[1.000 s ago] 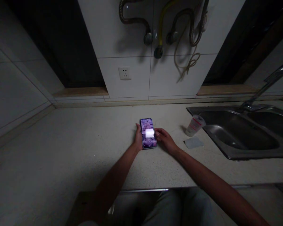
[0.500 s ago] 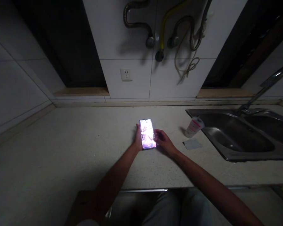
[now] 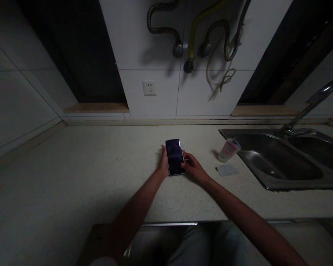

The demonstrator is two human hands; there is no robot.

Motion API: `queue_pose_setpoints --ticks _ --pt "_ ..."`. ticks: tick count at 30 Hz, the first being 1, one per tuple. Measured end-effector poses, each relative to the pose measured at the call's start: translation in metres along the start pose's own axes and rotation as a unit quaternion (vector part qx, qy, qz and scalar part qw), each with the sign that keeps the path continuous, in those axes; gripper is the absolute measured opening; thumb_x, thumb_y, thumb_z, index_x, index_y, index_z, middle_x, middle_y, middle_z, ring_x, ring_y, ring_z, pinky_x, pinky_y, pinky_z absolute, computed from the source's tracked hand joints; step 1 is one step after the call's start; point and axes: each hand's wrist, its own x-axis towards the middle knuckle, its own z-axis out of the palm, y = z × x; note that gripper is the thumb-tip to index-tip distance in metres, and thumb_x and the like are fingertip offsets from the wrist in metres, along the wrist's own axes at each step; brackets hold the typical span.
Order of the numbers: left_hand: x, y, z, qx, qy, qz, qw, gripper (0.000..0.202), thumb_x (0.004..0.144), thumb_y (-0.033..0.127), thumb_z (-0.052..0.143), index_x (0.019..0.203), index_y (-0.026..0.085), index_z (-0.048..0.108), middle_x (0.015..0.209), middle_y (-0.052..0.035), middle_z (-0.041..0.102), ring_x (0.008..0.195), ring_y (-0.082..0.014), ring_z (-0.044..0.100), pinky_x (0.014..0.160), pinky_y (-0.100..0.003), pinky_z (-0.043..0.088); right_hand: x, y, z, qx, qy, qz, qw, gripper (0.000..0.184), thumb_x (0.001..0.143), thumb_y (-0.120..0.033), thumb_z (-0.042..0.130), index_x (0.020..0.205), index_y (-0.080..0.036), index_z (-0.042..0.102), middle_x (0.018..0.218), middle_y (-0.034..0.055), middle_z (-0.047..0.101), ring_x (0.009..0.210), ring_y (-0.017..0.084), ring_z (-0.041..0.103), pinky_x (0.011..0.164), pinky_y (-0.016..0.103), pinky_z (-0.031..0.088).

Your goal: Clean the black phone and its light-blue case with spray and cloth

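Note:
A smartphone (image 3: pixel 174 156) with a dark screen is held upright-oriented over the pale countertop (image 3: pixel 100 159), near its middle. My left hand (image 3: pixel 163 162) grips the phone's left edge, its thumb along the side and the other fingers hidden behind. On the opposite side my right hand (image 3: pixel 192 166) is closed at the lower right edge, with the thumb at the screen's corner and the fingers along the side. To the right stand a plastic cup (image 3: pixel 228 150) with a pink band and, just in front of it, a small flat grey sheet (image 3: pixel 226 170).
A steel double sink (image 3: pixel 269 181) with a faucet (image 3: pixel 308 111) is set into the counter at the right. Hoses (image 3: pixel 192 37) hang on the tiled wall above a power socket (image 3: pixel 149 88). The counter's front edge runs before my legs.
The phone's screen has gone from brightly lit to dark. My right thumb has come onto the screen's lower right edge. The view has shifted slightly.

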Motion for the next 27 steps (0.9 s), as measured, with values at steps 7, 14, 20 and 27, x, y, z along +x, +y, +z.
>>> queue_pose_setpoints --ticks 7,14,20,27 --pt "-0.005 0.003 0.006 0.069 0.083 0.072 0.992 0.097 0.081 0.089 0.021 0.106 0.010 0.072 0.077 -0.0117 0.072 0.067 -0.0228 0.067 0.069 -0.036 0.056 -0.004 -0.008 -0.005 -0.021 -0.036 0.082 0.996 0.047 0.077 -0.052 0.072 0.105 -0.015 0.070 0.090 0.0070 0.072 0.073 0.019 0.067 0.065 0.034 0.057" --pt "0.002 0.000 0.003 0.332 0.242 0.301 0.861 0.068 0.074 0.083 0.053 0.079 0.016 0.065 0.067 -0.0022 0.059 0.059 -0.0147 0.053 0.054 -0.025 0.040 -0.004 -0.009 0.000 -0.033 -0.045 0.088 0.995 0.039 0.068 -0.033 0.070 0.102 -0.015 0.066 0.071 -0.0004 0.067 0.061 0.014 0.063 0.064 0.029 0.054" --pt "-0.001 0.003 0.004 0.444 0.249 0.347 0.788 0.055 0.086 0.070 0.046 0.078 0.018 0.061 0.070 -0.0024 0.058 0.063 -0.0151 0.051 0.057 -0.025 0.038 -0.002 0.001 0.001 -0.121 -0.015 0.056 0.991 0.031 0.068 -0.025 0.066 0.097 -0.016 0.062 0.080 0.0022 0.069 0.069 0.015 0.063 0.064 0.026 0.051" --pt "0.000 0.002 0.005 0.449 0.275 0.349 0.775 0.055 0.087 0.069 0.044 0.073 0.018 0.058 0.066 -0.0011 0.055 0.060 -0.0142 0.047 0.055 -0.026 0.033 -0.002 -0.013 0.008 -0.024 -0.031 0.110 0.993 0.029 0.057 -0.018 0.060 0.087 -0.019 0.058 0.070 -0.0007 0.066 0.060 0.016 0.063 0.059 0.027 0.053"
